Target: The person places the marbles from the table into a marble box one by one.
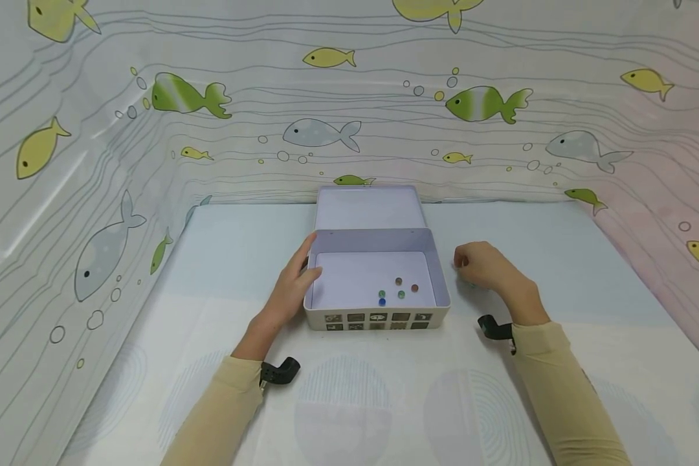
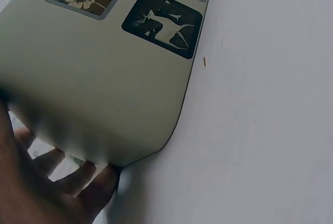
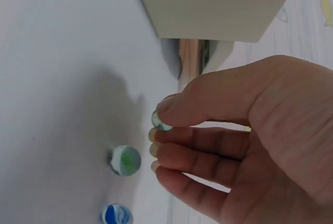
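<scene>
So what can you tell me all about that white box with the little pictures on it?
The box is a shallow white tin, as it looks, with rounded corners and small dark picture squares on its outer walls: flowers and a deer show in the left wrist view. Its hinged lid stands open at the back. Five marbles lie inside near the front. It sits on the table, and the left hand rests against its left side.
</scene>
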Available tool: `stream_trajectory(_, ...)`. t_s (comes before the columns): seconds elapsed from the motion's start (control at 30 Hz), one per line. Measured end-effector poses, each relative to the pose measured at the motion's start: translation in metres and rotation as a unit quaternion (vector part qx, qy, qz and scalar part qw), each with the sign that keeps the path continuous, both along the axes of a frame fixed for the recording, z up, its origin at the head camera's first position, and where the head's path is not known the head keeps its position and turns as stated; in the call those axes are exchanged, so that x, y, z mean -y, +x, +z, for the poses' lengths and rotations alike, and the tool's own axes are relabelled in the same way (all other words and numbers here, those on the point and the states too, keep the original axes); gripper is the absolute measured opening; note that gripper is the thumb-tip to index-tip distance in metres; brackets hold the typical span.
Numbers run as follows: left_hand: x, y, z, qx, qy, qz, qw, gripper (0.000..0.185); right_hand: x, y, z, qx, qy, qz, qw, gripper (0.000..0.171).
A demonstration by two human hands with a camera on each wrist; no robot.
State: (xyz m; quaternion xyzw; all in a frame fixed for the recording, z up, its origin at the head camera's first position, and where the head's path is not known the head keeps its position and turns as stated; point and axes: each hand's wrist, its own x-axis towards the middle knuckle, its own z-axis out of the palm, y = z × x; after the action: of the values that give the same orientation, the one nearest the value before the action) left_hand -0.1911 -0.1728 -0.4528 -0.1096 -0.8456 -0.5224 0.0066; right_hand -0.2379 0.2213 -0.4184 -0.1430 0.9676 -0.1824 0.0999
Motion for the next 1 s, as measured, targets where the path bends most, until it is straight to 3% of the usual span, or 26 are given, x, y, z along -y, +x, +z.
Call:
stream_trajectory(0.27,0.001,0.001,0.002,0.004,-0.001,0.003,1.0,0.069,0.006,0.001,0.01,-0.064,-0.036,0.009,0.997,0.02)
stream_trajectory(0.8,0.001,0.001,0.001,0.002,0.003,-0.002,1.0,0.069,0.033,0.012,0.026,-0.147,-0.107,0.033,0.983,0.019)
stream_trajectory(1.0,-0.007,0.017,0.032,0.022,0.011,-0.013,0.9996,0.069,0.043,0.017,0.03,-0.174,-0.138,0.044,0.974,0.018)
